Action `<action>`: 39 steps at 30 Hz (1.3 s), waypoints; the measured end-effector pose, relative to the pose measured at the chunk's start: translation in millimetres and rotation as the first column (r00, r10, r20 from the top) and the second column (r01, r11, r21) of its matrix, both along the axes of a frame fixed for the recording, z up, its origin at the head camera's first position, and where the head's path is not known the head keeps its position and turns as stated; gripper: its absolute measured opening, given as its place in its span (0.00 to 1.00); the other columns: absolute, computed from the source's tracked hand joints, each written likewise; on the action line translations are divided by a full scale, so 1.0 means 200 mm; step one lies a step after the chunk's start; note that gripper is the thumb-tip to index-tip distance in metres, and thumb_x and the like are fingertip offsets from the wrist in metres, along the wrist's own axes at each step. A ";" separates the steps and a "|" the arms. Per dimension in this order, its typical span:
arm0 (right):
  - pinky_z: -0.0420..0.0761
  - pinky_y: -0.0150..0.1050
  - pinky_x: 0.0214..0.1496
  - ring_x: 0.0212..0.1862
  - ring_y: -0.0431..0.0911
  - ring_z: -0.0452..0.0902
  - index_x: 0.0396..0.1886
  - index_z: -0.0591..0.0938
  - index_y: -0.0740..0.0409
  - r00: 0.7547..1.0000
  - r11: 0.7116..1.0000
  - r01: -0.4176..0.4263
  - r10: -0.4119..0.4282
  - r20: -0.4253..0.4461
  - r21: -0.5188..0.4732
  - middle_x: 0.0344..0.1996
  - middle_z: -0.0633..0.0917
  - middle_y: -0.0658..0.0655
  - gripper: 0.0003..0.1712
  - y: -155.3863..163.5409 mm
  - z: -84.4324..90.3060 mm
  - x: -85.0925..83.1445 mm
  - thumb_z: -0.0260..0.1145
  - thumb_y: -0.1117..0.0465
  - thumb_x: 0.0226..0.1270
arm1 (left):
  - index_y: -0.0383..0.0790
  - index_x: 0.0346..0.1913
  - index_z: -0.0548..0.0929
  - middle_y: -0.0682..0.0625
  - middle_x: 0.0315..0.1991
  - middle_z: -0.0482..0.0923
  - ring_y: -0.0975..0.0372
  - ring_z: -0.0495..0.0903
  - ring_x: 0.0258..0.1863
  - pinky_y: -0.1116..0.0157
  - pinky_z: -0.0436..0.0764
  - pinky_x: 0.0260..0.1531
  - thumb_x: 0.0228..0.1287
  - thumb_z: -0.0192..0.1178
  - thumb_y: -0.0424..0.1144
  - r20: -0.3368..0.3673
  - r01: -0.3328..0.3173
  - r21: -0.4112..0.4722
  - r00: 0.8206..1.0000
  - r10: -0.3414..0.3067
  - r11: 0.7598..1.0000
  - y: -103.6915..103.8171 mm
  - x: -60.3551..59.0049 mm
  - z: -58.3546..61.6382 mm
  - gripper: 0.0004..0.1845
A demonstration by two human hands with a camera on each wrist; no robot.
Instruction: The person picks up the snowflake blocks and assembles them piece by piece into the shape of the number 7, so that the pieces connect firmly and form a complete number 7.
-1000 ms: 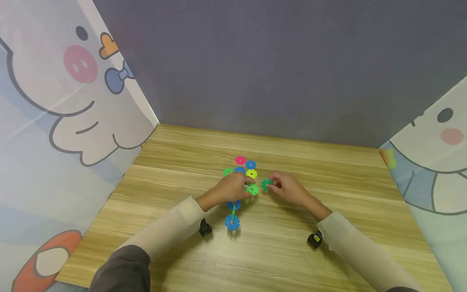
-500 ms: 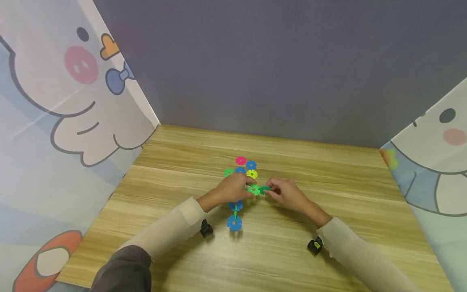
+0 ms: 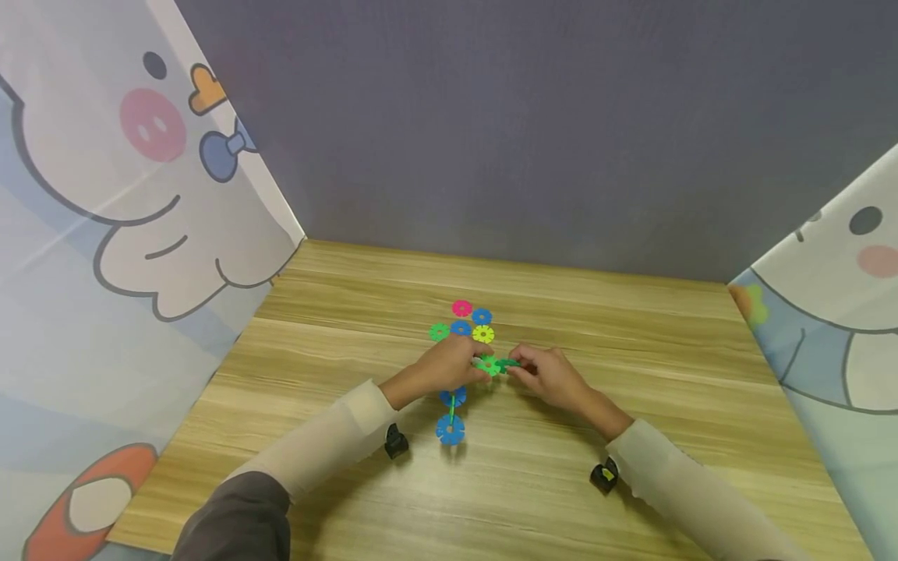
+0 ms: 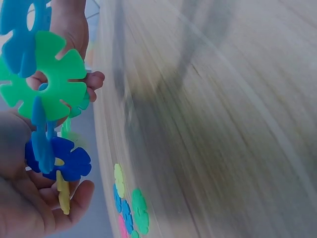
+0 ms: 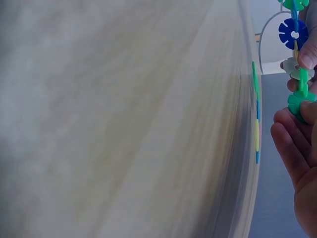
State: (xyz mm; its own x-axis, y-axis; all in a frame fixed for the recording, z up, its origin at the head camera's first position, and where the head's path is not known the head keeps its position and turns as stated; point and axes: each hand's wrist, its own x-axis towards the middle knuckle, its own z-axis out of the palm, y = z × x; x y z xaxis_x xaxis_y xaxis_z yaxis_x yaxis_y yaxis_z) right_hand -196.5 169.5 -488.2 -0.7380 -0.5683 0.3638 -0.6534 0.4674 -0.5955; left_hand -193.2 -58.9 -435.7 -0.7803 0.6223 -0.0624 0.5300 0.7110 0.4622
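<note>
My left hand (image 3: 449, 362) grips a chain of slotted plastic snowflake discs in its middle. One end of the chain hangs toward me, with a blue disc (image 3: 450, 430) lowest in the head view. Along it the left wrist view shows a bright green disc (image 4: 64, 74), a dark blue disc (image 4: 72, 161) and a yellow disc (image 4: 63, 193). Beyond the left fingertips is a light green disc (image 3: 489, 365). My right hand (image 3: 554, 378) pinches a darker green disc (image 5: 297, 101) against its edge. Fingers partly hide whether the slots interlock.
Loose discs lie flat behind my hands on the wooden table (image 3: 337, 327): pink (image 3: 462, 308), green, yellow and blue ones. A grey panel (image 3: 519, 140) stands at the table's back. Cartoon-printed walls flank both sides. A small black device (image 3: 396, 442) sits by each sleeve.
My right hand has moved slightly left and down, bringing the darker green disc from apart to touching the light green one. That disc now appears more edge-on. My left hand is nearly still.
</note>
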 end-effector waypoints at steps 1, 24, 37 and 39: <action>0.75 0.25 0.21 0.23 0.29 0.74 0.34 0.81 0.56 1.000 1.000 -0.001 0.001 -0.007 -0.003 0.22 0.86 0.52 0.05 0.00 0.00 0.00 0.69 0.65 0.60 | 0.37 0.59 0.79 0.50 0.39 0.88 0.68 0.82 0.23 0.76 0.81 0.29 0.59 0.67 0.45 0.001 0.009 0.010 1.000 -0.009 1.000 0.00 0.00 0.00 0.27; 0.82 0.27 0.35 0.33 0.33 0.82 0.36 0.81 0.50 0.978 0.984 -0.157 0.144 0.149 0.083 0.30 0.88 0.48 0.04 0.00 0.01 0.00 0.68 0.61 0.63 | 0.42 0.44 0.85 0.58 0.30 0.82 0.71 0.74 0.25 0.76 0.76 0.28 0.57 0.69 0.44 0.035 0.053 -0.001 0.998 -0.053 0.999 -0.03 0.04 -0.03 0.15; 0.82 0.31 0.42 0.38 0.35 0.81 0.39 0.83 0.52 0.983 0.962 -0.112 0.071 0.166 0.248 0.35 0.86 0.46 0.04 -0.06 0.08 -0.12 0.65 0.60 0.66 | 0.39 0.55 0.82 0.49 0.48 0.85 0.62 0.85 0.44 0.74 0.82 0.41 0.56 0.69 0.45 0.037 0.030 -0.023 0.999 -0.029 0.999 -0.14 0.13 -0.02 0.24; 0.82 0.31 0.42 0.38 0.35 0.81 0.40 0.83 0.51 0.987 0.958 -0.103 0.065 0.145 0.269 0.35 0.86 0.45 0.05 -0.09 0.08 -0.14 0.65 0.58 0.67 | 0.39 0.54 0.82 0.50 0.45 0.86 0.63 0.85 0.41 0.74 0.82 0.39 0.56 0.70 0.44 0.034 0.034 -0.015 0.999 -0.034 0.999 -0.15 0.14 -0.02 0.23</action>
State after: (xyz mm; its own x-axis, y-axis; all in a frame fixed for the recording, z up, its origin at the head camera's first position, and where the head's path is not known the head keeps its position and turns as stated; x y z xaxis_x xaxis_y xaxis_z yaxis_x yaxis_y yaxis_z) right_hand -223.9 151.7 -472.0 -0.7144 -0.6944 0.0861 -0.6206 0.5721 -0.5363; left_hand -165.1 -88.8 -439.6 -0.7559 0.6473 -0.0979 0.5384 0.6997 0.4696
